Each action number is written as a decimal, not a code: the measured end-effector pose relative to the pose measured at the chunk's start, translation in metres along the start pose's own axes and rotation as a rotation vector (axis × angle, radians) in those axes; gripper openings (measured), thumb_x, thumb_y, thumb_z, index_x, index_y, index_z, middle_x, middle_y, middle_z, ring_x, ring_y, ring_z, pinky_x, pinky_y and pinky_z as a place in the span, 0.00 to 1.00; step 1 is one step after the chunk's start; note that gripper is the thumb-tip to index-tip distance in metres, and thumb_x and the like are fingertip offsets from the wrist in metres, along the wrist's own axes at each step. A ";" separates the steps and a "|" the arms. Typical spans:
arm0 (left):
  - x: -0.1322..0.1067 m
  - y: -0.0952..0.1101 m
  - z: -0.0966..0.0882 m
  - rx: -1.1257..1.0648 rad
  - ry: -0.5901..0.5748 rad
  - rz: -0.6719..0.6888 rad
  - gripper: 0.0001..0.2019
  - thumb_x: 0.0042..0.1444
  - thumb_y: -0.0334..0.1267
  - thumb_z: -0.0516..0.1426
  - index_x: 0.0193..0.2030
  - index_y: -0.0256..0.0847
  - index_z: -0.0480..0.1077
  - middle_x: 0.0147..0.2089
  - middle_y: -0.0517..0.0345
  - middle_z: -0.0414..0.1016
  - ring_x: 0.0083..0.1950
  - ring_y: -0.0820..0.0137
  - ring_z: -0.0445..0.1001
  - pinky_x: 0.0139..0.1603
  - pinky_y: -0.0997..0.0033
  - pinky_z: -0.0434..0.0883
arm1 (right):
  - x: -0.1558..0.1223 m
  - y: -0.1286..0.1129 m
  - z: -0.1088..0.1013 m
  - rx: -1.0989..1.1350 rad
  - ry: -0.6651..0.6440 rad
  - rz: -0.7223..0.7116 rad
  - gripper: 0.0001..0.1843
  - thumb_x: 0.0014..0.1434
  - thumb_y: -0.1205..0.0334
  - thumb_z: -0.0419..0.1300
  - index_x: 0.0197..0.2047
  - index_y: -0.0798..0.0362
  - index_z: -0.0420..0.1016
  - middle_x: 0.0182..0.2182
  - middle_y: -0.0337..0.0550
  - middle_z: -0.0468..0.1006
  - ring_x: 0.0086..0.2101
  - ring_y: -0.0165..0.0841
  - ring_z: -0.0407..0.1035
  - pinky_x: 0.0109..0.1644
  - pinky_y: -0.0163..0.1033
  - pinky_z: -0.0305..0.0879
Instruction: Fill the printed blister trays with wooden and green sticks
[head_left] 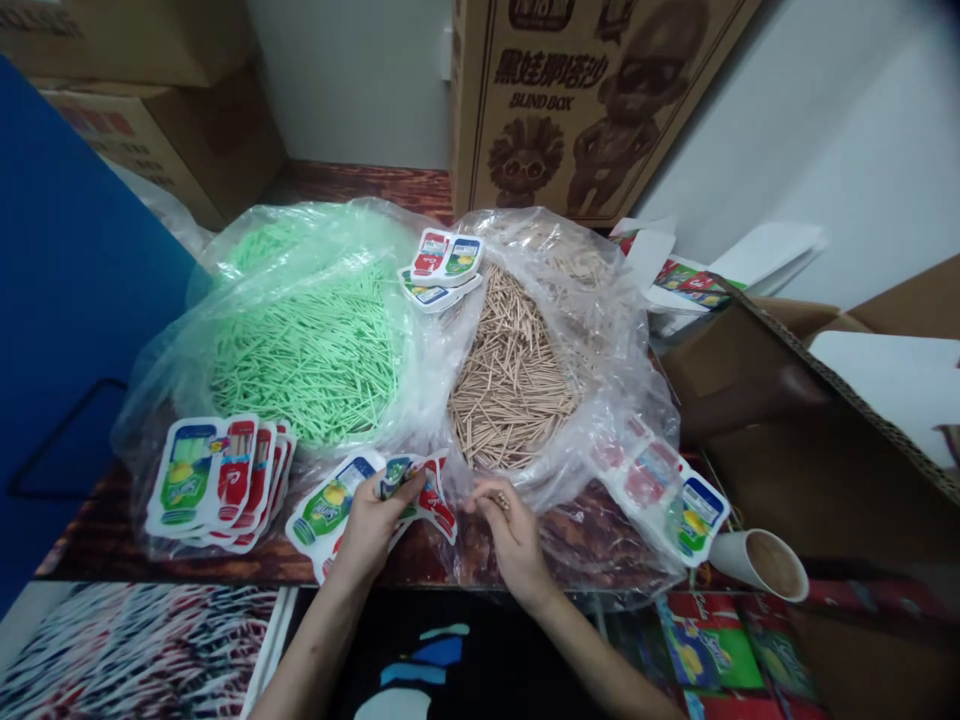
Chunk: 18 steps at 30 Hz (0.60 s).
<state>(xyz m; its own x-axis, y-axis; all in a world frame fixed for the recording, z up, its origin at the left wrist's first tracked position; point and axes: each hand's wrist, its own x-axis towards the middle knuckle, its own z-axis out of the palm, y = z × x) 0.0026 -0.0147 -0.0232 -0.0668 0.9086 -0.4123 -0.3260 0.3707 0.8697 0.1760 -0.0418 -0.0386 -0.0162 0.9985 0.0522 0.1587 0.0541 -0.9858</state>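
My left hand (373, 528) grips a fanned bunch of printed die-cut packets (420, 490) at the table's near edge. More of these packets (324, 512) lie under and left of that hand. My right hand (510, 530) is closed in a pinch on a few tan wooden sticks (501, 500), just below the open clear bag of tan sticks (514, 375). To the left sits a clear bag of green sticks (315, 350).
Packet stacks lie at the left (217, 480), between the bags (442, 265) and at the right (667, 490). A paper cup (761, 562) lies on its side. Cardboard boxes (585, 100) stand behind, an open carton (825, 440) right, a blue panel (67, 330) left.
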 end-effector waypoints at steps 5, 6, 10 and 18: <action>0.003 0.004 -0.006 0.017 0.074 0.076 0.11 0.43 0.38 0.67 0.33 0.37 0.77 0.32 0.60 0.79 0.33 0.70 0.74 0.37 0.72 0.70 | -0.006 0.010 0.009 -0.049 -0.136 0.002 0.08 0.64 0.63 0.51 0.38 0.50 0.72 0.36 0.41 0.76 0.41 0.34 0.70 0.48 0.38 0.63; 0.004 0.005 -0.008 0.008 0.080 0.086 0.11 0.43 0.38 0.67 0.34 0.37 0.77 0.33 0.60 0.80 0.34 0.70 0.74 0.38 0.71 0.70 | -0.006 0.012 0.010 -0.063 -0.143 -0.008 0.08 0.64 0.64 0.51 0.39 0.50 0.72 0.37 0.42 0.76 0.43 0.35 0.70 0.50 0.39 0.62; 0.006 0.004 -0.014 -0.021 0.090 0.112 0.11 0.43 0.37 0.67 0.35 0.38 0.77 0.34 0.60 0.80 0.34 0.69 0.75 0.39 0.71 0.71 | -0.006 0.014 0.009 -0.102 -0.138 -0.029 0.09 0.64 0.64 0.51 0.38 0.49 0.72 0.37 0.41 0.75 0.45 0.35 0.69 0.54 0.40 0.58; 0.003 0.003 -0.014 -0.052 0.066 0.062 0.09 0.43 0.38 0.67 0.32 0.38 0.77 0.32 0.62 0.79 0.31 0.71 0.74 0.37 0.72 0.70 | -0.002 0.019 0.004 -0.050 -0.164 0.032 0.11 0.64 0.61 0.52 0.39 0.50 0.76 0.37 0.42 0.79 0.42 0.36 0.72 0.50 0.40 0.63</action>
<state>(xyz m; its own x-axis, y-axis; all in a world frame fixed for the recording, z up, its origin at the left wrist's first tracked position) -0.0117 -0.0134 -0.0260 -0.1502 0.9142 -0.3764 -0.3672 0.3019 0.8798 0.1751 -0.0429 -0.0581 -0.1709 0.9852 -0.0101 0.2111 0.0266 -0.9771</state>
